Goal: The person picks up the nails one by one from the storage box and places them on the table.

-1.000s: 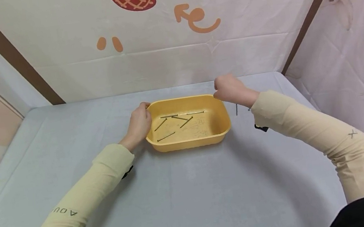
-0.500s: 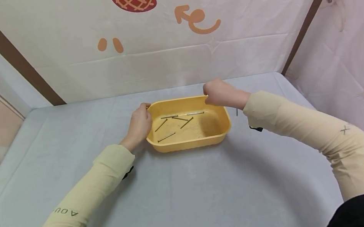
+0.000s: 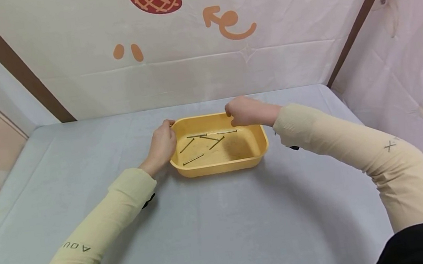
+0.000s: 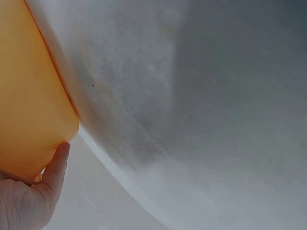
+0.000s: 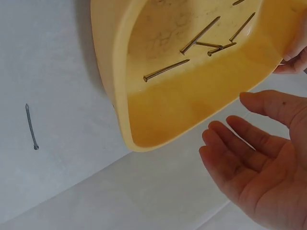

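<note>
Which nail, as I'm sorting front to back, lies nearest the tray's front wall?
The front-left nail in the yellow tray; the other nails lie farther back.

Yellow round-cornered rectangular plastic tub (image 3: 220, 167), upright. Six thin metal nails (image 5: 165, 71) scattered on its floor, some overlapping. One grey metal nail (image 5: 31, 127) lies outside, apart.

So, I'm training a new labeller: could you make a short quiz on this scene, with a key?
1. Fill in: inside the yellow tub, ___ nails are visible.
2. Multiple choice: the left hand is holding A) a nail, B) the yellow tub, C) nothing.
3. True or false: every visible nail lies inside the yellow tub.

Key:
1. Six.
2. B.
3. False; a loose nail lies outside it on the table.
</note>
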`<state>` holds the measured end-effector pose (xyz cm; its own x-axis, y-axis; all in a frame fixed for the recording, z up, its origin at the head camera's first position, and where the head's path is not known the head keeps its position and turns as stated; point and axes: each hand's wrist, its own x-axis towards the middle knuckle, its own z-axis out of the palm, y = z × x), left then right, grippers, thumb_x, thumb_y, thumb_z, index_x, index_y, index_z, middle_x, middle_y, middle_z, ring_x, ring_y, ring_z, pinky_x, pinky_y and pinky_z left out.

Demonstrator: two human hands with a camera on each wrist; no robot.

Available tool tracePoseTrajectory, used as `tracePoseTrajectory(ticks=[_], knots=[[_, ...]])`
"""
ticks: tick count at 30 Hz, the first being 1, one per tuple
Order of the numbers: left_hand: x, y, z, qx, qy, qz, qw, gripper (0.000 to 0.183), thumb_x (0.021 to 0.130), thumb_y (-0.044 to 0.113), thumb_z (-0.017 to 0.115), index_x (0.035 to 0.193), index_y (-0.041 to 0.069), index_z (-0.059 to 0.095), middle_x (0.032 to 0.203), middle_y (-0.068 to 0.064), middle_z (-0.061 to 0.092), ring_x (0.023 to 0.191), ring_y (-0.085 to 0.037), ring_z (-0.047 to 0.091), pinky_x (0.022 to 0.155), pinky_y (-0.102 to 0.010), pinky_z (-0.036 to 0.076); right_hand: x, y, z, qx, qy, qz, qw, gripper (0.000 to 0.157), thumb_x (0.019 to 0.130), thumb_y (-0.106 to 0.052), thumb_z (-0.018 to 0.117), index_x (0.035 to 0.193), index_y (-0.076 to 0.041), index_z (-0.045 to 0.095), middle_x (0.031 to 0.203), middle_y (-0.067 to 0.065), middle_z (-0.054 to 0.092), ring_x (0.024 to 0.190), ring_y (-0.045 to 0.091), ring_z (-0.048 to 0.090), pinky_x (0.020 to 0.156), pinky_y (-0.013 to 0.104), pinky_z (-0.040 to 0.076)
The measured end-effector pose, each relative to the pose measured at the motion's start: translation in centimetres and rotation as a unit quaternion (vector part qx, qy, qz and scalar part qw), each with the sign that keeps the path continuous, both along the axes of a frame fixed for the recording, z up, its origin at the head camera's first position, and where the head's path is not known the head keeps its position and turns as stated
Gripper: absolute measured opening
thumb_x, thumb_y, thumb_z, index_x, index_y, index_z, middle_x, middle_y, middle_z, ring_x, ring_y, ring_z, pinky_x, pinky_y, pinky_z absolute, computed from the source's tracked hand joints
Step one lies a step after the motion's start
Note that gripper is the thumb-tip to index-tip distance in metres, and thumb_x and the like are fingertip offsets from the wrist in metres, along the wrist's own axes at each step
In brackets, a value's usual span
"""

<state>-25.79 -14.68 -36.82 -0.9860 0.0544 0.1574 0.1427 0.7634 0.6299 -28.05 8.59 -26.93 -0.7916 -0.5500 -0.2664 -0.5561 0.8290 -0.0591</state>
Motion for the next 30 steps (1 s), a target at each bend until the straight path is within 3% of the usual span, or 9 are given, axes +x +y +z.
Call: tracePoseTrajectory(ticks=[12,20,24,28,30], knots=[[0.1,-0.1,0.1,0.002,0.000,-0.003,1.0000,0.037,0.096,0.007,0.025,0.125,-0.007,0.042,0.121,-0.025,0.052,0.114,-0.033,0.049,0.093,-0.041,0.043,-0.5,-1.3,-0.5,0.032,-0.020,0.046,0.998,0.030,0.085,-0.009,0.056,0.113,0.002,0.058,0.110,0.013,0.060,0.099,0.025,0.055,0.085,0.036,0.046],[0.1,-0.1,0.0,0.003,0.004,-0.003,1.0000,0.036,0.096,0.007,0.026,0.125,-0.006,0.042,0.121,-0.024,0.052,0.114,-0.033,0.049,0.094,-0.041,0.042,-0.8,-2.0,-1.3,0.054,-0.038,0.040,0.997,0.031,0.086,-0.011,0.055,0.116,0.001,0.057,0.114,0.011,0.058,0.101,0.022,0.054,0.087,0.034,0.045],[0.1,0.0,0.0,0.000,0.006,-0.003,1.0000,0.036,0.096,0.007,0.026,0.125,-0.006,0.042,0.121,-0.024,0.052,0.115,-0.033,0.049,0.094,-0.041,0.042,-0.8,-2.3,-1.6,0.060,-0.036,0.031,0.997,0.029,0.086,-0.009,0.054,0.113,0.000,0.058,0.108,0.009,0.059,0.093,0.019,0.053,0.082,0.032,0.046],[0.1,0.0,0.0,-0.002,0.006,-0.004,1.0000,0.036,0.096,0.007,0.026,0.125,-0.007,0.042,0.121,-0.025,0.052,0.115,-0.033,0.049,0.094,-0.041,0.043,-0.9,-2.6,-1.9,0.063,-0.022,0.048,0.997,0.007,0.083,-0.002,0.052,0.086,-0.002,0.058,0.080,0.004,0.054,0.069,0.014,0.046,0.062,0.025,0.040],[0.1,0.0,0.0,-0.002,0.005,-0.004,1.0000,0.036,0.096,0.007,0.026,0.125,-0.007,0.042,0.121,-0.025,0.052,0.114,-0.033,0.049,0.094,-0.041,0.043,-1.0,-2.8,-2.0,0.065,-0.015,0.059,0.996,0.011,0.080,0.001,0.051,0.072,-0.006,0.051,0.067,0.001,0.045,0.059,0.012,0.039,0.053,0.023,0.033]])
